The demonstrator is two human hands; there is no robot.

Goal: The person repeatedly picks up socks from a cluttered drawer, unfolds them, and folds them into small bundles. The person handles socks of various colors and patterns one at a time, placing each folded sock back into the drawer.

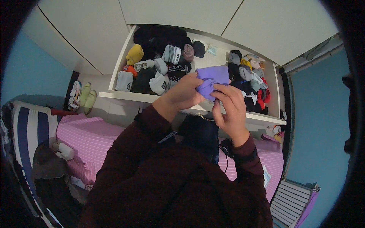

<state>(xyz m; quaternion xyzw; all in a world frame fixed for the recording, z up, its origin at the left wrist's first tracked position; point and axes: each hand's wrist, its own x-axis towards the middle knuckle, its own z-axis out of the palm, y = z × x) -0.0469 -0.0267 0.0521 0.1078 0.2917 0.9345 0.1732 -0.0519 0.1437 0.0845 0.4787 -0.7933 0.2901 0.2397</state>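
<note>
A bunched purple cloth item (213, 74), possibly a sock, is held above the front of an open white drawer (125, 95). My left hand (184, 92) grips its left side, and my right hand (229, 104) pinches its lower right part with the fingertips. Rolled socks fill the drawer's left side, among them a yellow one (135, 54), a white one (124, 80) and a grey patterned one (171, 54). On the right lie loose socks and small garments in grey, black and red (263, 95). A small pale packet (211, 50) lies near the back.
White cabinet doors (182, 12) rise behind the drawer. Green slippers (90, 99) stand on the floor at the left. A bed with a pink striped sheet (91, 136) lies below, with a dark garment (51, 171) at its left. Blue walls flank both sides.
</note>
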